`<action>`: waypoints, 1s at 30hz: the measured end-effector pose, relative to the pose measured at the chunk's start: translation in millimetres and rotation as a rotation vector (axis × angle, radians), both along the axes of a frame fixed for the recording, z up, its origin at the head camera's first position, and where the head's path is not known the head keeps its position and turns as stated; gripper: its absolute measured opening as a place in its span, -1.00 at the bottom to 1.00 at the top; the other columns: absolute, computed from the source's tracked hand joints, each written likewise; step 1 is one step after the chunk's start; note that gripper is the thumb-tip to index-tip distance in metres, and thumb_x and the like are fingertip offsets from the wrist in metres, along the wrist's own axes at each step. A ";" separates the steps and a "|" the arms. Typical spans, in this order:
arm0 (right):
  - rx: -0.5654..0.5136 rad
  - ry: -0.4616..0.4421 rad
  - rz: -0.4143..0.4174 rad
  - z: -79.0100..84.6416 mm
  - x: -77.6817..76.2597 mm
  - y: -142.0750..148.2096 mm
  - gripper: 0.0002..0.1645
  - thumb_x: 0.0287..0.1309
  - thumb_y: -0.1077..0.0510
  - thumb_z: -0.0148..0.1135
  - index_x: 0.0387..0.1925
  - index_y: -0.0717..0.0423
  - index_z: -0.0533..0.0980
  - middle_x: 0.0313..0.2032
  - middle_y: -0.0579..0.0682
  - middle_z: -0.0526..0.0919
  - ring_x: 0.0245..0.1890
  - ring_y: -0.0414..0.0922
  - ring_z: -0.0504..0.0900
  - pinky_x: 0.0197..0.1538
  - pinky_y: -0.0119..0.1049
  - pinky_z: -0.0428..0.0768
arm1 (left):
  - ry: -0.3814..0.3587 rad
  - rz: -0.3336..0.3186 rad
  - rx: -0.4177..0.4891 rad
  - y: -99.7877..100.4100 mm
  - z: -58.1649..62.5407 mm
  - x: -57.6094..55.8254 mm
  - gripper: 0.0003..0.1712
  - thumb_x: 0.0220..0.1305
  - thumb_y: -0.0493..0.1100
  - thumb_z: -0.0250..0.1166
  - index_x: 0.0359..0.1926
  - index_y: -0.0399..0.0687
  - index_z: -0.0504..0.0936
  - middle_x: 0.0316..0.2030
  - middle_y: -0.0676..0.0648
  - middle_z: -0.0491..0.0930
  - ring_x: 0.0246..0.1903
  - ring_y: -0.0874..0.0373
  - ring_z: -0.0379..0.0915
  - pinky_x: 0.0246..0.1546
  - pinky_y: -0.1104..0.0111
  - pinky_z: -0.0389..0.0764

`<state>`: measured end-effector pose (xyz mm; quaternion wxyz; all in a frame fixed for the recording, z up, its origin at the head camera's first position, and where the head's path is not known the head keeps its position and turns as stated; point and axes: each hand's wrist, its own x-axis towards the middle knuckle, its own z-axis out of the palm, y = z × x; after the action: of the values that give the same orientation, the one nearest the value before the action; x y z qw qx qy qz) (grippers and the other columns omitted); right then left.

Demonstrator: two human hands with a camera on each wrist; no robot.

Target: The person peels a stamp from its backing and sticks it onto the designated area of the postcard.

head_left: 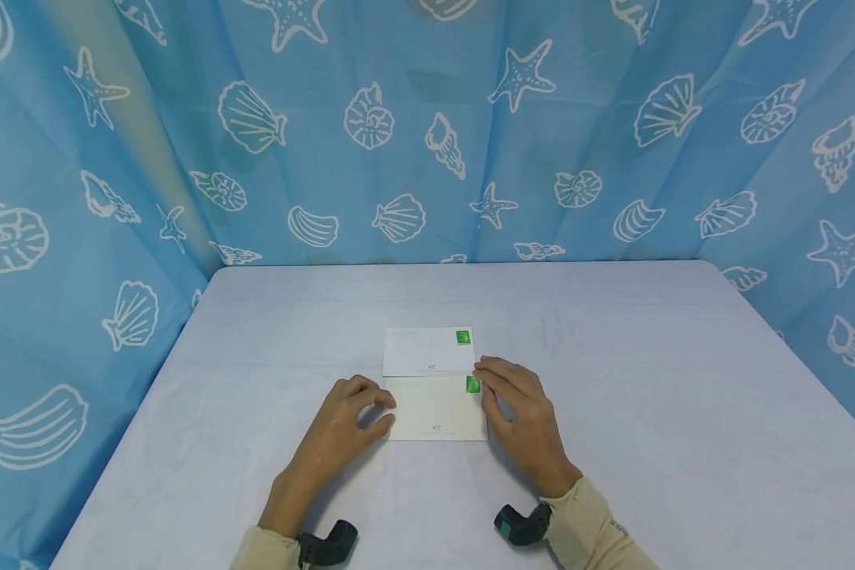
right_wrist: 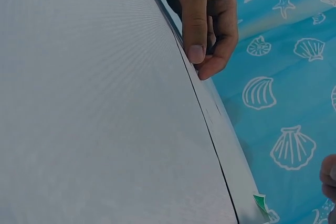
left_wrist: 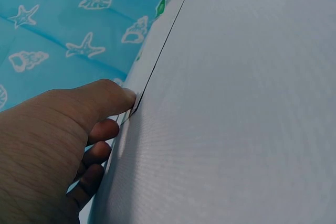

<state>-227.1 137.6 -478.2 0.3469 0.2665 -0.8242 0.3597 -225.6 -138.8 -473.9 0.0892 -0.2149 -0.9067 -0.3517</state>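
Two stamped postcards lie one above the other on the table. The far white postcard [head_left: 420, 350] has a green stamp [head_left: 463, 337] in its upper right corner. The nearer cream postcard [head_left: 427, 408] bears another green stamp [head_left: 473, 385]. At the nearer card's left edge, my left hand [head_left: 345, 416] rests its thumb and forefinger tips, which are bent toward each other. In the left wrist view, that thumb [left_wrist: 123, 98] touches the card's near corner. My right hand [head_left: 523, 408] is at the right side, its fingertips close to where the cards meet and its thumb beside the nearer stamp.
A white cloth covers the table [head_left: 648, 356]. Blue curtains [head_left: 427, 134] with shell and starfish prints hang behind it and along the sides. Dark wrist devices sit at both sleeves, the right one [head_left: 523, 525] close over the cloth.
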 end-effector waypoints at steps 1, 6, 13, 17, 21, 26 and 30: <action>-0.001 0.000 0.004 -0.5 -0.1 0.2 -0.70 0.14 0.45 0.24 -0.08 0.28 0.68 0.04 0.12 0.67 0.09 0.05 0.60 0.25 -0.29 0.42 | 0.000 0.000 0.000 0.1 0.0 0.0 -0.79 0.11 -0.24 0.54 -0.23 0.04 0.73 -0.18 0.09 0.54 -0.10 0.10 0.40 -0.06 0.20 0.51; 0.034 -0.064 0.015 -4.0 0.0 1.1 -0.71 0.14 0.46 0.26 -0.09 0.28 0.68 0.03 0.09 0.67 0.09 0.05 0.59 0.20 -0.21 0.47 | -0.001 0.001 -0.004 0.5 0.0 0.1 -0.79 0.11 -0.23 0.54 -0.23 0.05 0.72 -0.19 0.10 0.54 -0.11 0.10 0.40 -0.07 0.20 0.51; 0.116 -0.128 -0.012 -9.4 0.2 1.4 -0.72 0.08 0.46 0.33 -0.14 0.26 0.71 -0.01 0.03 0.68 0.06 0.00 0.61 0.12 -0.11 0.55 | 0.018 -0.007 -0.004 0.2 -0.2 0.5 -0.79 0.11 -0.24 0.54 -0.23 0.04 0.72 -0.19 0.09 0.54 -0.11 0.10 0.40 -0.08 0.20 0.51; 0.142 -0.145 -0.015 -9.9 0.7 2.0 -0.74 0.08 0.45 0.35 -0.16 0.25 0.71 -0.03 0.03 0.69 0.05 -0.01 0.61 0.12 -0.11 0.55 | 0.023 -0.012 -0.002 -0.1 -0.1 0.3 -0.79 0.11 -0.25 0.53 -0.23 0.04 0.72 -0.19 0.08 0.54 -0.12 0.10 0.40 -0.08 0.20 0.51; 0.168 -0.158 -0.010 -9.6 0.7 1.9 -0.78 0.07 0.43 0.37 -0.19 0.27 0.72 -0.08 0.06 0.71 0.01 0.02 0.64 0.10 -0.06 0.57 | 0.032 -0.018 -0.001 -0.3 -0.5 -0.2 -0.79 0.11 -0.25 0.53 -0.23 0.04 0.72 -0.19 0.08 0.54 -0.12 0.09 0.40 -0.08 0.19 0.51; 0.192 -0.184 0.006 -8.6 0.1 2.0 -0.81 0.08 0.41 0.38 -0.22 0.26 0.73 -0.12 0.09 0.72 -0.02 0.04 0.67 0.08 -0.01 0.59 | 0.047 -0.021 -0.001 -0.4 -1.7 -0.9 -0.78 0.10 -0.25 0.54 -0.23 0.04 0.72 -0.19 0.09 0.54 -0.12 0.09 0.41 -0.08 0.20 0.52; 0.203 -0.198 0.020 -9.0 -0.5 2.4 -0.82 0.08 0.41 0.38 -0.22 0.27 0.73 -0.12 0.10 0.72 -0.03 0.05 0.67 0.08 0.00 0.59 | 0.045 -0.019 -0.002 -0.5 -2.2 -0.7 -0.78 0.11 -0.25 0.54 -0.23 0.05 0.72 -0.19 0.09 0.54 -0.11 0.09 0.41 -0.08 0.19 0.52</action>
<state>-227.7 140.0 -487.2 0.2316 0.2716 -0.8839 0.3022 -226.3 -139.3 -476.1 0.1059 -0.2314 -0.9028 -0.3468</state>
